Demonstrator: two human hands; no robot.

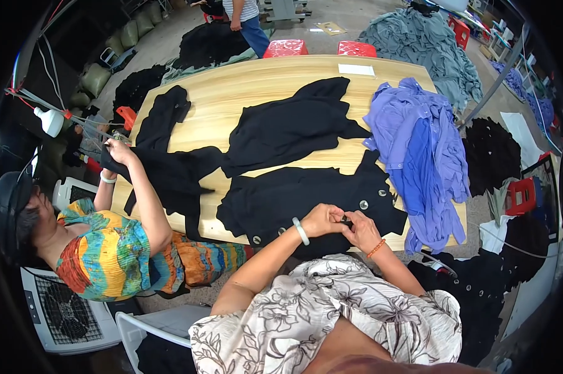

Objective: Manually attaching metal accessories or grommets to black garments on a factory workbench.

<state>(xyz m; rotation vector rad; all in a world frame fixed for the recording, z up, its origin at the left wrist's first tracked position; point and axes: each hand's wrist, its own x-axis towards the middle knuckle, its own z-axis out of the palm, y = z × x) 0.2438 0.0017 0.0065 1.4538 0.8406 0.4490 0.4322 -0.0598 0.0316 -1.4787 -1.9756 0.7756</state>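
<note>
A black garment [287, 196] lies spread at the table's near side, large round buttons [363, 204] along its edge. Over that edge my left hand [325, 220] and my right hand [362, 234] meet, both closed, fingertips pinching the garment at a small spot in line with the buttons. My fingers mostly hide that spot, so I cannot tell whether a button is between them. Another black garment [287, 128] rests just beyond. To the right is a heap of purple shirts [418, 156].
At the table's [250, 78] left end a co-worker [119, 249] handles a black garment [169, 171]. Red stools [286, 48] stand at the far edge, and a white card [356, 70] lies near it. Grey-green cloth [418, 50] is heaped behind. A white chair [153, 330] is at my left.
</note>
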